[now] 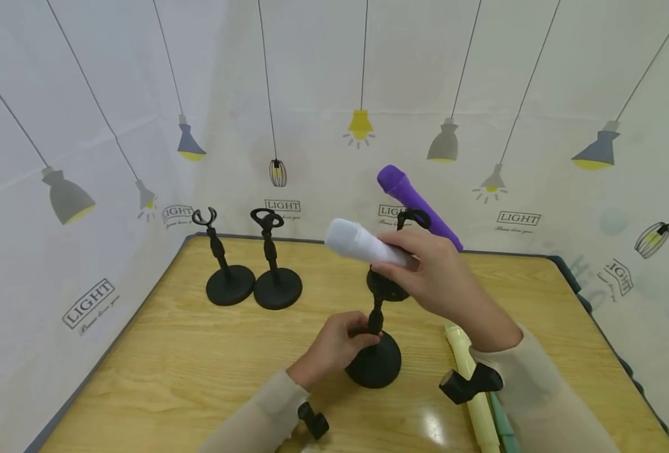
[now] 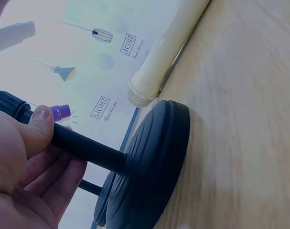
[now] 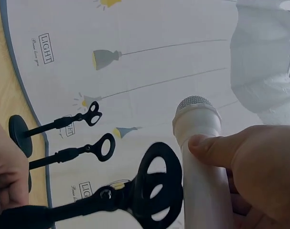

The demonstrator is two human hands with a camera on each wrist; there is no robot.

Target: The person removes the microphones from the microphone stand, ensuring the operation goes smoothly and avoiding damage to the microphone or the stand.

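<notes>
My right hand (image 1: 433, 267) grips a white microphone (image 1: 362, 242) by its body, its head tilted up to the left. Below it, my left hand (image 1: 337, 343) holds the stem of a black microphone stand (image 1: 376, 365) between thumb and fingers. That stand's round base is on or close to the table; which of the two cannot be told. In the right wrist view, the stand's ring-shaped clip (image 3: 161, 191) is right beside the white microphone (image 3: 202, 157). Behind, a purple microphone (image 1: 425, 204) leans in the clip of another stand, partly hidden by my right hand.
Two black stands with bare clips, one at the left (image 1: 229, 286) and one beside it (image 1: 277, 289), stand toward the table's back left. A cream microphone (image 1: 476, 396) and a green one (image 1: 502, 421) lie at the right, partly under my right forearm. Lamp-printed cloth surrounds the wooden table (image 1: 187, 365).
</notes>
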